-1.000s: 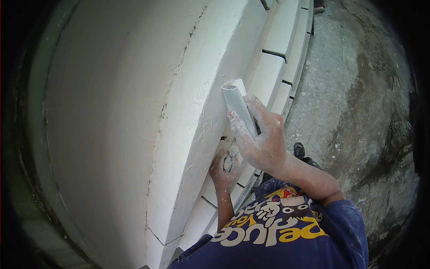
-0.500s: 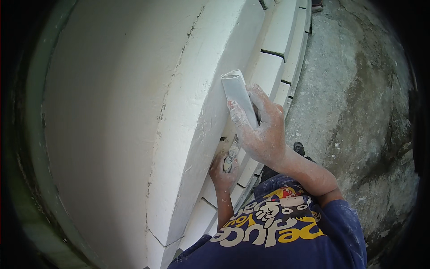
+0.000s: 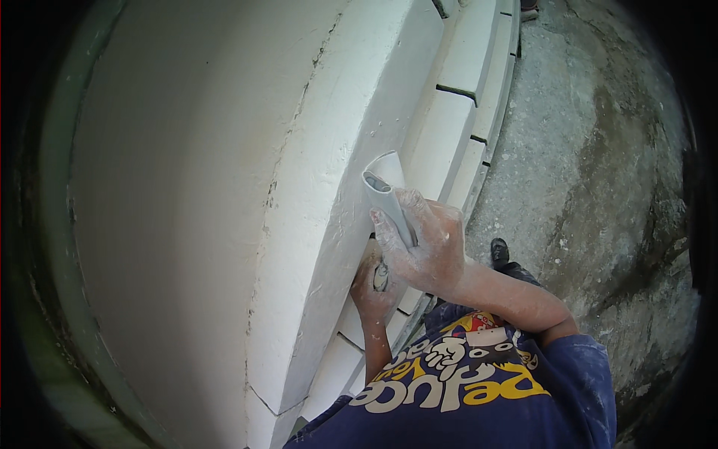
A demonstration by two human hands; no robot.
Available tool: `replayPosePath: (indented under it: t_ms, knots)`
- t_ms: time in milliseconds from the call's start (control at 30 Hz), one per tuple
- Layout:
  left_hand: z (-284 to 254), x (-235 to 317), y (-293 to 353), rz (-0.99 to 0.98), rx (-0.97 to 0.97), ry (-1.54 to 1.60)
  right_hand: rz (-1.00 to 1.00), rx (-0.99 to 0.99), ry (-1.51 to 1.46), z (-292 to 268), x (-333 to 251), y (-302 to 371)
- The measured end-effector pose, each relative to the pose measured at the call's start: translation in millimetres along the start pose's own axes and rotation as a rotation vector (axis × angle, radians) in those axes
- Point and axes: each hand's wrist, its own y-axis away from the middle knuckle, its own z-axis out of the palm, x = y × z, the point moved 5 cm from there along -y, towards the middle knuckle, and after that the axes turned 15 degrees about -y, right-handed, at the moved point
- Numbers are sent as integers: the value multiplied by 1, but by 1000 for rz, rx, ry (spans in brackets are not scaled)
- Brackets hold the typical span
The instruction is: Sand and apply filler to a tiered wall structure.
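Observation:
My right hand (image 3: 434, 243), coated in white dust, is closed around a grey-white scraper (image 3: 387, 200) with a hollow rolled back and a thin flared blade. That blade meets the narrow side face of a white plastered beam (image 3: 336, 224), and several small bumps of filler dot the face above it. Lower down and partly behind the right wrist, my left hand (image 3: 372, 292) grips a small tool with a plaster-smeared handle (image 3: 381, 275). The rest of that tool is hidden, so its kind cannot be made out.
A broad pale plastered surface (image 3: 179, 224) with a cracked seam fills the left. White stepped ledges (image 3: 449, 112) with dark gaps curve along the right of the beam. Beyond lies a stained concrete floor (image 3: 553, 150); a dark shoe (image 3: 499, 253) stands on it.
My right hand has drawn the scraper down along the beam's side face toward me, and the scraper has tilted so its hollow end shows more. My left hand stays nearly in place.

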Motion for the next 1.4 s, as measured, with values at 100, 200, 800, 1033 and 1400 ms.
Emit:
replayPosePath:
  t_ms: [100, 200, 800, 1033, 1400]
  knots:
    - [-3, 3, -2, 31, 37, -35, 224, 65, -28, -17, 21, -41]
    - [-5, 8, -3, 67, 67, -54, 134, 189, -67, -25, 38, -57]
    - [-3, 7, -7, 4, 34, -15, 219, 92, -128, -15, 30, -31]
    - [-2, 4, 0, -63, -17, -6, 431, 78, -236, -4, 24, -13]
    - [-5, 5, -1, -26, 31, -28, -3, 31, 60, -5, 15, -28]
